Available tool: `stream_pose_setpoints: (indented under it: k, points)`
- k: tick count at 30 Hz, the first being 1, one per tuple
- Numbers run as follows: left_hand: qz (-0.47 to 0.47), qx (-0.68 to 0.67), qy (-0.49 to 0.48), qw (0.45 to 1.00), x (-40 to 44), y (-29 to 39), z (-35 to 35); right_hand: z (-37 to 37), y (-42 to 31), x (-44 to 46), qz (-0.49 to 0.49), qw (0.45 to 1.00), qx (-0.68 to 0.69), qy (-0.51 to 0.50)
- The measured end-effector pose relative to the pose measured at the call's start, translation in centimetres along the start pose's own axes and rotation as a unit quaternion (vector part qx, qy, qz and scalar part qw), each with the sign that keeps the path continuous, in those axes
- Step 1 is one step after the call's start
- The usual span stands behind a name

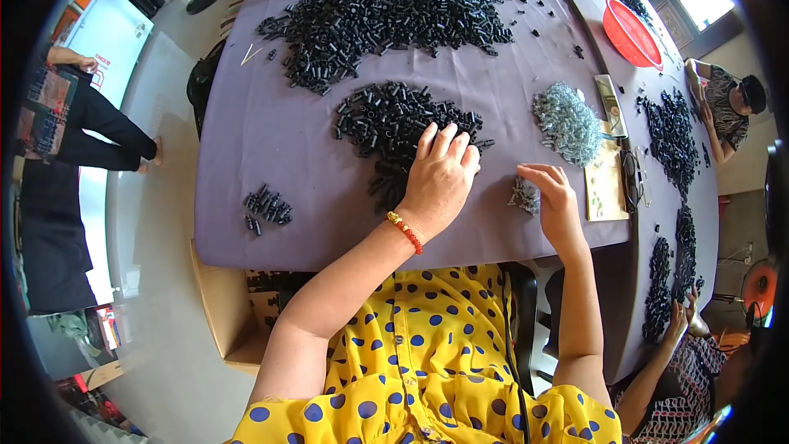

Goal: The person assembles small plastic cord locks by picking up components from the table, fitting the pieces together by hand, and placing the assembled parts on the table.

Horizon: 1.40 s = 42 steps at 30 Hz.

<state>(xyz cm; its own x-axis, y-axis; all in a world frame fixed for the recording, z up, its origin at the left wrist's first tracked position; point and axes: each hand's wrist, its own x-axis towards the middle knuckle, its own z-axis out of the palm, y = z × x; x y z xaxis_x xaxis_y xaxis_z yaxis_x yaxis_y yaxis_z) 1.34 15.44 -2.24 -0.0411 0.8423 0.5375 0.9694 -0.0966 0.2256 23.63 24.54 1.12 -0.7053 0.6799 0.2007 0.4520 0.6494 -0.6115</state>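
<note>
My left hand [440,177], with a red and gold bracelet at the wrist, lies palm down at the right side of a near pile of short black tubular pieces [382,119]. Its fingers are a little apart and hide some of the pieces; nothing shows in its grip. My right hand [555,201] is beside a small heap of clear-grey pieces [523,196], its fingers stretched over the top and the thumb hidden. To the left, a small separate group of black pieces [269,205] lies on the purple tablecloth [329,234].
A large black heap [403,12] spreads across the back. A bigger clear pile [567,123] lies at right, near a wooden board [606,185], glasses [633,179] and a red basket [631,33]. Other people [735,107] sit along the right side; one stands at left.
</note>
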Motion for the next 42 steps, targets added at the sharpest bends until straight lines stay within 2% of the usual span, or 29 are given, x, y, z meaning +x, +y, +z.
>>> stream_pose_setpoints:
  k: [4,8,10,11,16,19,22,26,31,35,38,42]
  points:
    - [0.033,-0.029,0.005,0.999,0.7,1.3,0.2,0.4,1.4,-1.0,0.021,0.991,-0.096,0.094]
    - [0.106,-0.046,-0.02,0.993,1.2,3.4,2.1,1.4,0.7,-1.4,0.027,0.98,-0.175,0.087]
    - [0.125,-0.058,-0.029,0.99,0.9,4.1,3.0,1.6,0.4,-1.8,0.001,0.984,-0.161,0.074]
    - [0.116,-0.058,-0.089,0.988,0.8,4.4,2.5,1.4,-0.1,-2.0,-0.007,0.987,-0.148,0.065]
    - [0.093,-0.057,-0.087,0.99,-1.6,4.3,0.8,0.8,-1.3,-3.9,0.007,0.989,-0.113,0.096]
    - [0.087,-0.061,-0.105,0.989,-2.8,4.5,-0.1,1.4,-2.4,-5.4,0.017,0.986,-0.155,0.065]
    - [0.087,-0.066,-0.076,0.991,-3.3,4.9,0.9,2.1,-2.9,-5.8,-0.004,0.978,-0.2,0.066]
    - [0.077,-0.049,-0.09,0.992,-3.6,5.5,0.6,2.3,-2.7,-5.7,0.007,0.972,-0.223,0.076]
    - [0.073,-0.042,-0.113,0.99,-4.1,5.2,-0.8,2.6,-2.7,-5.4,0.0,0.976,-0.2,0.082]
    - [0.068,-0.061,-0.096,0.991,-3.5,5.3,-0.4,2.6,-2.7,-5.3,-0.014,0.982,-0.167,0.084]
    - [0.065,-0.065,-0.075,0.993,-2.6,5.5,0.8,2.6,-2.3,-5.5,0.017,0.982,-0.145,0.117]
    - [0.065,-0.058,-0.076,0.993,-2.3,5.6,1.3,2.4,-2.0,-5.5,0.03,0.967,-0.233,0.1]
